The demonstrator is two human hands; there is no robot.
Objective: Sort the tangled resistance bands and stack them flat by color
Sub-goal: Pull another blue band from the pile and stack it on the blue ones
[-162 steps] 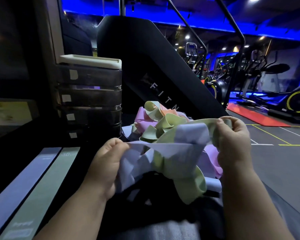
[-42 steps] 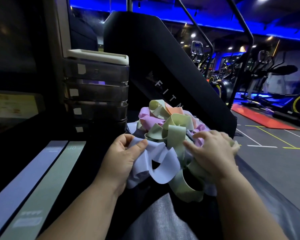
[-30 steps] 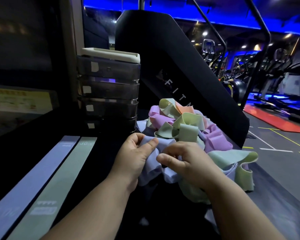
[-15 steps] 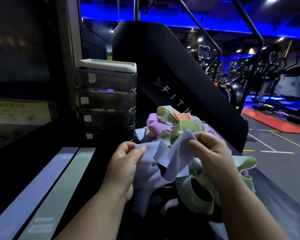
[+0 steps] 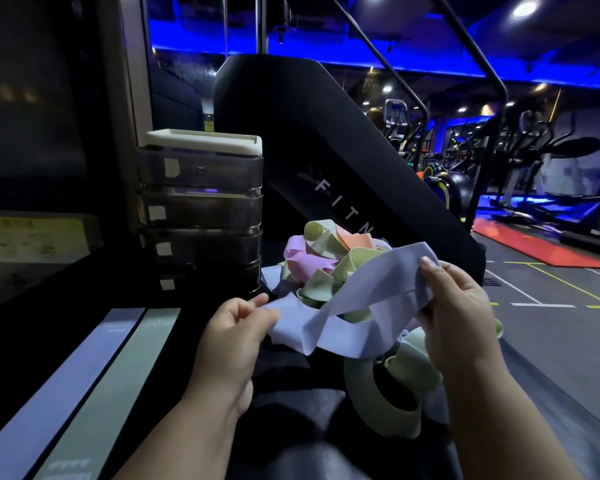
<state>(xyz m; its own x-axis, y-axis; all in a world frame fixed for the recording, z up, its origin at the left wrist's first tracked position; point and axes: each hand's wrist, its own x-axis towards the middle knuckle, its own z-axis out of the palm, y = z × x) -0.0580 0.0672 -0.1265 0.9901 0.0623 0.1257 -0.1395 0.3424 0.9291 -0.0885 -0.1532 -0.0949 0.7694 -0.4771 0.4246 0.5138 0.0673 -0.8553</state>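
Left hand [image 5: 232, 327], right hand [image 5: 461, 313] pinch a smooth lilac band [image 5: 371, 289] — twisted.

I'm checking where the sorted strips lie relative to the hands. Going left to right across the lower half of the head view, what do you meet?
Flat lavender band → flat green band → left hand → twisted lavender band held between both hands → right hand.

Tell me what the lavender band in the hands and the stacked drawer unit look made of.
The lavender band: thin matte elastic, likely latex or rubber; it folds and drapes limply. The drawer unit: smoky translucent plastic, glossy highlights, cream lid.
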